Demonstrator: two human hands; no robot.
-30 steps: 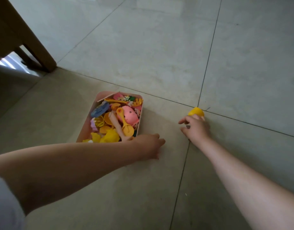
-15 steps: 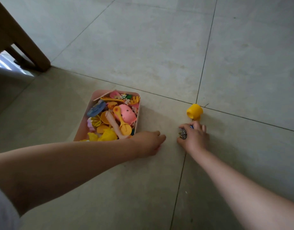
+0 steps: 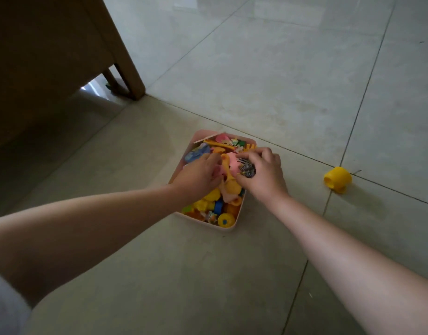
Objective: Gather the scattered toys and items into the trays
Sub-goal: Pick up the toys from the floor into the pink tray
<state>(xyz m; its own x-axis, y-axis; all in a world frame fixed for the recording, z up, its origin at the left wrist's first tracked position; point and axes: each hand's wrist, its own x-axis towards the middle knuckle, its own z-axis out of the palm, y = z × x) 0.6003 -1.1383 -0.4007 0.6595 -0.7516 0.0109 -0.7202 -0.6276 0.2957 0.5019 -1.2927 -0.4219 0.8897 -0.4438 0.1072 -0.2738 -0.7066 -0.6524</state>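
Observation:
A pink tray (image 3: pixel 228 226) heaped with several colourful plastic toys sits on the tiled floor in the middle of the view. My right hand (image 3: pixel 263 176) hovers over the tray's right side, fingers closed on a small black-and-white striped toy (image 3: pixel 246 167). My left hand (image 3: pixel 198 176) rests on the toy pile at the tray's left side, fingers bent down among the pieces; whether it grips one I cannot tell. A yellow cup-shaped toy (image 3: pixel 337 179) lies on its side on the floor, well to the right of the tray.
A wooden furniture leg (image 3: pixel 126 59) and a dark panel stand at the upper left, with shadowed floor beneath. Pale floor tiles with grout lines stretch around the tray on all sides.
My right hand picked up the striped toy from the floor near the yellow cup and carried it left over the tray. My left hand moved from the floor onto the toy pile.

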